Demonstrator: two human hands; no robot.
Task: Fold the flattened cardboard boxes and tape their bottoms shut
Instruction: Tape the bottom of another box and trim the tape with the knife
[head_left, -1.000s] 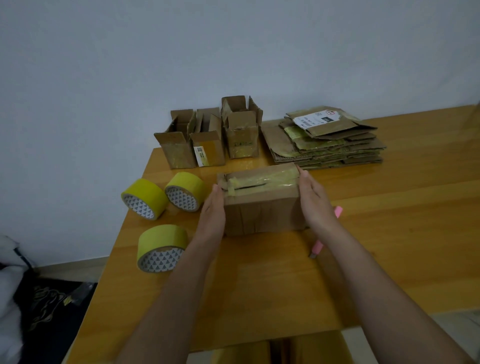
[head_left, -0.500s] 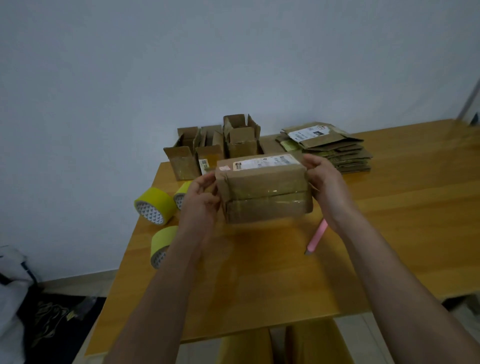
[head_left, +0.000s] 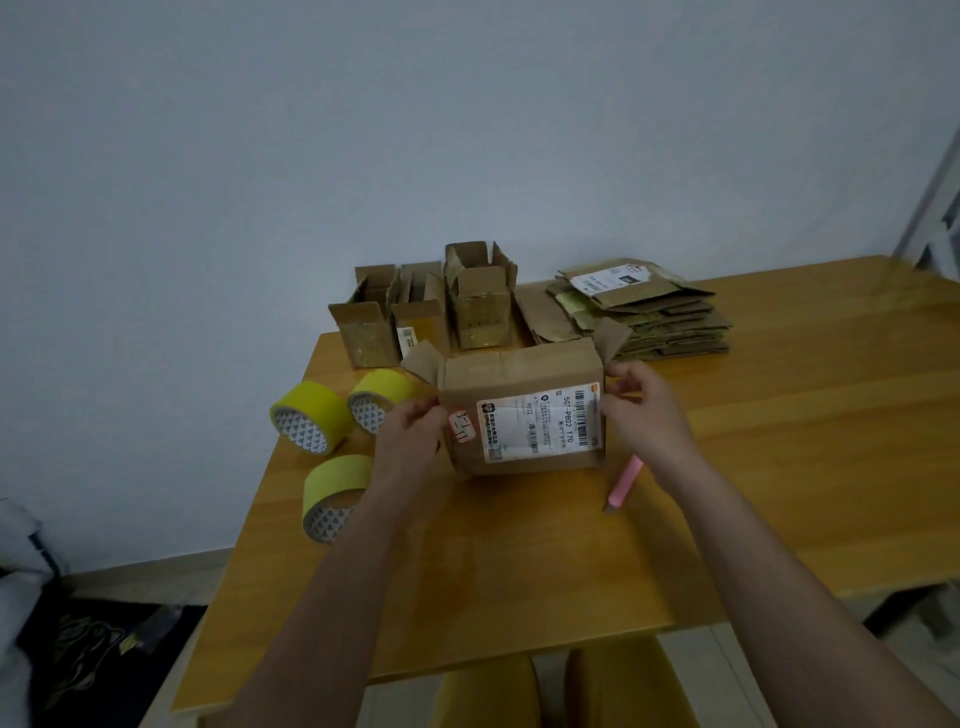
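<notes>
We hold 1 folded box (head_left: 524, 410) above the surface's (head_left: 779, 467) middle, left hand (head_left: 410, 431) and right hand (head_left: 641, 405) gripping its ends, flaps open at the far side. 3 assembled boxes (head_left: 426, 306) stand at the far edge; we judge the flat stack (head_left: 649, 312) beside them remains, so most work is left.

At frame centre, the left hand (head_left: 410, 436) and right hand (head_left: 641, 410) grip a labelled cardboard box (head_left: 522, 410) above the wooden table (head_left: 779, 441).
</notes>
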